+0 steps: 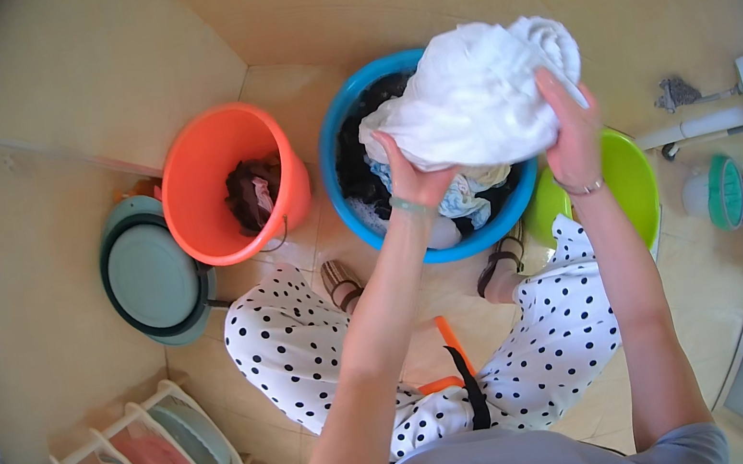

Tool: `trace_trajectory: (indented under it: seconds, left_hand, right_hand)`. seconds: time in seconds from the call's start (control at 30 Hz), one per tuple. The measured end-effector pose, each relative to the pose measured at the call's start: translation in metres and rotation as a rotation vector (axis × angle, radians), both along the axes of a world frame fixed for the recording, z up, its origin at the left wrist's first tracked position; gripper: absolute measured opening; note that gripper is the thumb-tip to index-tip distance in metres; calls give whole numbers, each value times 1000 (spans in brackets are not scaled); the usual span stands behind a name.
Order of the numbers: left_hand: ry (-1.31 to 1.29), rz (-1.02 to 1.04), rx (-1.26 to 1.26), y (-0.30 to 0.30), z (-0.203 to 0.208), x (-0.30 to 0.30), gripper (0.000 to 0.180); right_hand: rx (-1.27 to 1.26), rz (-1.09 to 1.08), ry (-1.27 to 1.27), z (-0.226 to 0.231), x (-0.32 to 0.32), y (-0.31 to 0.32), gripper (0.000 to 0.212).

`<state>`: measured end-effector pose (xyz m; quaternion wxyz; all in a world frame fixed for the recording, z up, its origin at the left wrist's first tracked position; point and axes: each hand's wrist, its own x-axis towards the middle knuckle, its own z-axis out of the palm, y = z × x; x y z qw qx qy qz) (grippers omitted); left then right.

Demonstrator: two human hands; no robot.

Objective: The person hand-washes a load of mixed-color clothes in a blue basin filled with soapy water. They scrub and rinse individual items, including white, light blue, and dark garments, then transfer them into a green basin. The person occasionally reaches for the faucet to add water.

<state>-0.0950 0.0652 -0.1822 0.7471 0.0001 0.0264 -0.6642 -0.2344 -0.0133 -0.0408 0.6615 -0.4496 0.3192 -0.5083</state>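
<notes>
The left hand (418,178) supports the near-left edge of a bunched white cloth (477,99) and the right hand (573,127) grips its right end, the fingers of each closed on fabric, though the bundle hides some of their tips. Its long axis runs from left to right, the right end tilted away from the body, so the cloth lies just beyond the left hand and leftward of the right; beneath it sits the blue basin (331,175) of dark laundry (351,162).

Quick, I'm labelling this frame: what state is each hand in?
Left hand: holding the white cloth, lower left.
Right hand: holding the same white cloth, right side.
</notes>
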Motion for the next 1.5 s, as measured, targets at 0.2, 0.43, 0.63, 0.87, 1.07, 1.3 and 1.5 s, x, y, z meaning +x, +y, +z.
trace_trajectory:
  seconds: [0.2, 0.43, 0.63, 0.87, 1.07, 1.3, 1.5]
  left_hand:
    - [-540, 287, 232, -28, -75, -8, 65]
    - [107, -31, 161, -4, -104, 5, 52]
    - [106, -155, 241, 36, -135, -9, 55]
    - [361, -247, 51, 59, -89, 3, 69]
    - [365, -240, 82, 72, -110, -1, 44]
    - [527, -33, -44, 5, -43, -21, 46]
    - [787, -51, -269, 18, -19, -41, 50]
  right_hand:
    - [209, 222, 196, -22, -45, 51, 43]
    - [-84, 234, 214, -32, -107, 50, 46]
    - [81, 246, 256, -8, 0, -71, 36]
    - [173, 546, 835, -180, 97, -151, 45]
    - [684, 345, 229, -255, 94, -82, 59]
    - [594, 444, -239, -270, -11, 13, 57]
    - [767, 513, -492, -234, 46, 94, 68]
